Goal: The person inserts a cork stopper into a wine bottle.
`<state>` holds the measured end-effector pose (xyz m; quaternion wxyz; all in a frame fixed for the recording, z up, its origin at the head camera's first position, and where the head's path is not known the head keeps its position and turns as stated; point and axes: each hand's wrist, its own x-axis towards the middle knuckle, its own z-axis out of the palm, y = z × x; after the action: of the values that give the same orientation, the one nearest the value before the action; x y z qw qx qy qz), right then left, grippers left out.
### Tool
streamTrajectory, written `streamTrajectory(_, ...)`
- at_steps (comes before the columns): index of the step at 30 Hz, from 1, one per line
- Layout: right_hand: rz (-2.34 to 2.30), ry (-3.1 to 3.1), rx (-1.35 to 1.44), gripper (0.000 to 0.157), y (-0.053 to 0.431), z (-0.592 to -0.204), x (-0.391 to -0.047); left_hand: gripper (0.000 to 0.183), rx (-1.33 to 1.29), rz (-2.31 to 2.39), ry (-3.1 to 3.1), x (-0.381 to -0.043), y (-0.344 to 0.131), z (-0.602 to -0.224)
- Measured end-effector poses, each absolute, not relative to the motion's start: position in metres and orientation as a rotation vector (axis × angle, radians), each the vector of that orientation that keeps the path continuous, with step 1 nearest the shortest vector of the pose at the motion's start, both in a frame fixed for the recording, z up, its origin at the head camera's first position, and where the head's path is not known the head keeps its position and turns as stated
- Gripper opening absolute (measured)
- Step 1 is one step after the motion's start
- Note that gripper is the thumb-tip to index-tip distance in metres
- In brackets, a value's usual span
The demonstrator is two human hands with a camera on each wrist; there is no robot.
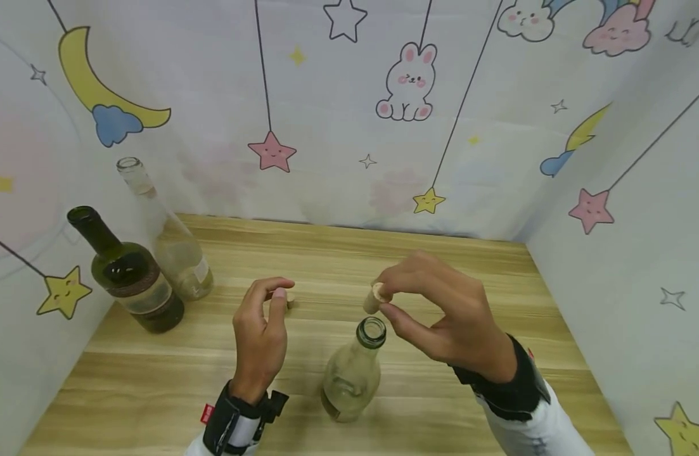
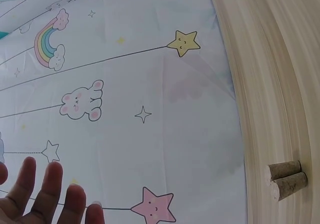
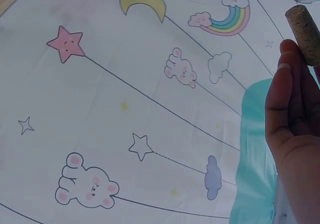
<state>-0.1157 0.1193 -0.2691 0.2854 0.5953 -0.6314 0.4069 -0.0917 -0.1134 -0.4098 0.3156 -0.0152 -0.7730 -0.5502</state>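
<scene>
At the bottom edge of the head view, nearest to us, we find a white sleeve [image 1: 532, 430] at lower right and a black wristband [image 1: 220, 421] at lower left. Just above, right of the centre line, we see a pale green bottle [image 1: 352, 383] standing upright, its mouth uncovered and pointing toward the upper part of the frame. Left of it we have the left hand [image 1: 260, 335], its thumb and fingers loosely curved with a gap between them; the left wrist view shows us those fingers spread and holding nothing. To the right we watch the right hand [image 1: 452, 316] pinching a cork [image 1: 371, 303] between thumb and fingertips. That cork sits near the middle of the frame, just beyond the bottle's mouth and apart from it as far as we can tell. Past the left fingertips we catch a bit of cork, and at the lower right of the left wrist view we make out two loose corks [image 2: 291, 186] touching each other on the wooden tabletop [image 1: 440, 411]. Farther off, at the left of the head view, we see a dark green bottle [image 1: 135, 275] and, behind it, a clear bottle [image 1: 175, 244], both upright. Across the top, we face a white backdrop [image 1: 338, 183] printed with stars, a moon and a rabbit.
</scene>
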Motion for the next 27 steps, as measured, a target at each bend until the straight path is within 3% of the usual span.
streamTrajectory(27,1.126,-1.66,1.663,0.014,0.125,-0.271,-0.103,0.02,-0.102,-1.468,-2.048,-0.088,-0.107,-0.407)
